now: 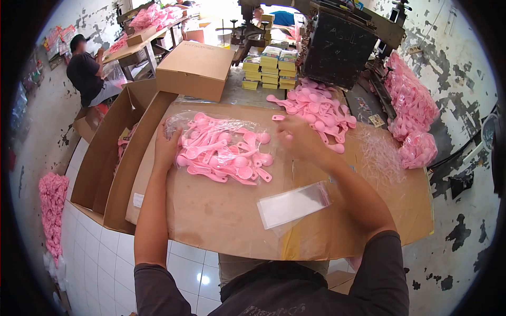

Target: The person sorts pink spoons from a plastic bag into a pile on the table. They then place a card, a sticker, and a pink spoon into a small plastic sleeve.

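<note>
Pink plastic measuring spoons (219,152) lie in a heap on and partly under a clear plastic bag (184,120) on the cardboard-covered table. My left hand (169,142) is at the bag's left edge, its fingers closed on the film and partly hidden. Over the right part of the table, my right hand (298,134) is closed, with pink ends of a spoon (278,118) showing at its fingers. Just beyond it lies a second heap of pink spoons (316,108). A stack of clear flat plastic sleeves (292,205) rests nearer to me.
An open carton (113,158) stands along the left side; a closed cardboard box (195,66) sits behind. Yellow-edged card stacks (270,68) and a black machine (340,47) are at the back. Bagged pink spoons (411,105) line the right. A person (87,73) sits at far left.
</note>
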